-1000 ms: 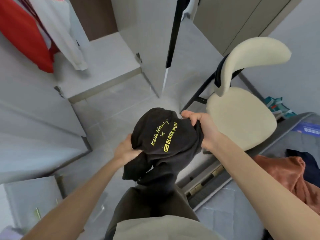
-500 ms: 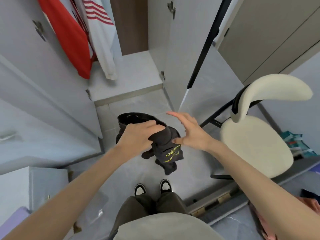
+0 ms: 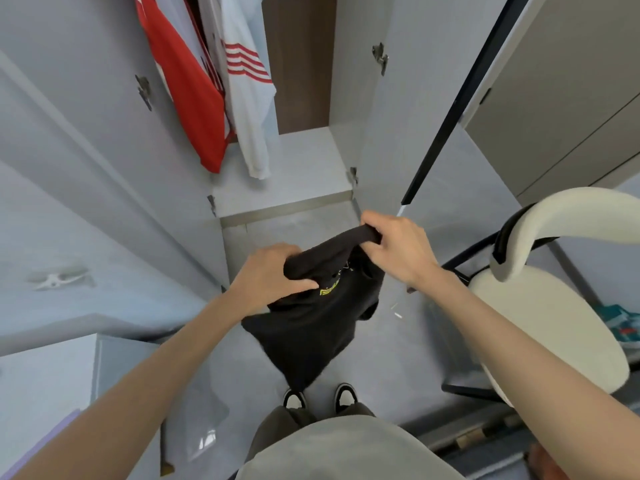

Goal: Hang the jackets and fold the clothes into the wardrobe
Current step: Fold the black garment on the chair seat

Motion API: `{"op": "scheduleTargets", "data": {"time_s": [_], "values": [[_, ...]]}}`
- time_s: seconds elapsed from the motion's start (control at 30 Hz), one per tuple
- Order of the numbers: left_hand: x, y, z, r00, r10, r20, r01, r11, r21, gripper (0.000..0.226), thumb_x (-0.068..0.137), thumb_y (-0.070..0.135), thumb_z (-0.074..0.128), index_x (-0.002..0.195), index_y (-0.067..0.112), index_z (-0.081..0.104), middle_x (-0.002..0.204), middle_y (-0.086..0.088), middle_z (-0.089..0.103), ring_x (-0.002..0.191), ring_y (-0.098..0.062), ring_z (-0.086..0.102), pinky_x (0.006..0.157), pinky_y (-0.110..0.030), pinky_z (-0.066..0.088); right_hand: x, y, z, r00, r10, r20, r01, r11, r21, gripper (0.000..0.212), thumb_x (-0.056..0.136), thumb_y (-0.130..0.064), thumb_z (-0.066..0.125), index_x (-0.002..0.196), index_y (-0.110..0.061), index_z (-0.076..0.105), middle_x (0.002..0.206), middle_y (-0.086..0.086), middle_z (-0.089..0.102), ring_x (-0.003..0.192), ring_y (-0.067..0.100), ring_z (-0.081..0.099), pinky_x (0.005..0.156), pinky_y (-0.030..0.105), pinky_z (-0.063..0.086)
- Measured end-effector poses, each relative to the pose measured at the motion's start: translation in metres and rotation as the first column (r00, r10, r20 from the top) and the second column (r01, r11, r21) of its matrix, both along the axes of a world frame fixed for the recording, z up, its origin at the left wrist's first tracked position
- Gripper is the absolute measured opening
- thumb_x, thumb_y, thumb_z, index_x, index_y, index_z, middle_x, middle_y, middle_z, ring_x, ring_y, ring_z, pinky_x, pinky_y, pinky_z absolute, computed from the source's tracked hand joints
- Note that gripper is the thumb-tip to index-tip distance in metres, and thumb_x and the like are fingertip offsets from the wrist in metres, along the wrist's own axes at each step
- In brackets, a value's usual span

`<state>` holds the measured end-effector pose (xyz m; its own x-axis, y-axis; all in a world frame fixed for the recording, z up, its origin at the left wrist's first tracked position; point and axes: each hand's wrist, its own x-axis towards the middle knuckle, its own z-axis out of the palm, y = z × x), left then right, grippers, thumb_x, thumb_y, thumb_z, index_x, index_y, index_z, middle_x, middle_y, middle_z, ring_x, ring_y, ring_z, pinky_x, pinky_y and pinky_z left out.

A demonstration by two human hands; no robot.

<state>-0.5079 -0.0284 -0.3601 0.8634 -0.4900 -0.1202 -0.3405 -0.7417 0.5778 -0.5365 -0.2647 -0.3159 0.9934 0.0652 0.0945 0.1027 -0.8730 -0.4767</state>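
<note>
Before the wardrobe [image 3: 304,161], both hands, left [image 3: 266,278] and right [image 3: 398,247], grip black shirt [image 3: 311,327]; soft, limp, light; best held by top edge.

Bright, even, cool light fills the room; its source lies out of view. Shadows are soft and faint. The floor [image 3: 408,348] carries a pale sheen at lower left. The wide lens bows the door [image 3: 86,168] and chair [image 3: 540,323] outward. The hem of the shirt [image 3: 311,334] is blurred.

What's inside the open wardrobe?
A red jacket and a white jacket with red stripes hang inside the wardrobe. The jackets hide whatever hangs behind them, and the rail is out of view.
</note>
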Motion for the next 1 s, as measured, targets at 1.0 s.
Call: {"op": "scheduleTargets", "data": {"time_s": [1.0], "values": [[0.033, 0.022, -0.019, 0.939, -0.196, 0.284, -0.173, 0.444, 0.879, 0.047, 0.083, 0.029, 0.06, 0.125, 0.019, 0.04, 0.12, 0.003, 0.05, 0.119, -0.02, 0.037, 0.106, -0.039, 0.023, -0.035, -0.092, -0.044, 0.906, -0.296, -0.304, -0.12, 0.508, -0.853, 0.044, 0.093, -0.051, 0.049, 0.125, -0.023, 0.05, 0.101, -0.004, 0.067, 0.098, 0.02, 0.059, 0.074, 0.035, 0.027]]}}
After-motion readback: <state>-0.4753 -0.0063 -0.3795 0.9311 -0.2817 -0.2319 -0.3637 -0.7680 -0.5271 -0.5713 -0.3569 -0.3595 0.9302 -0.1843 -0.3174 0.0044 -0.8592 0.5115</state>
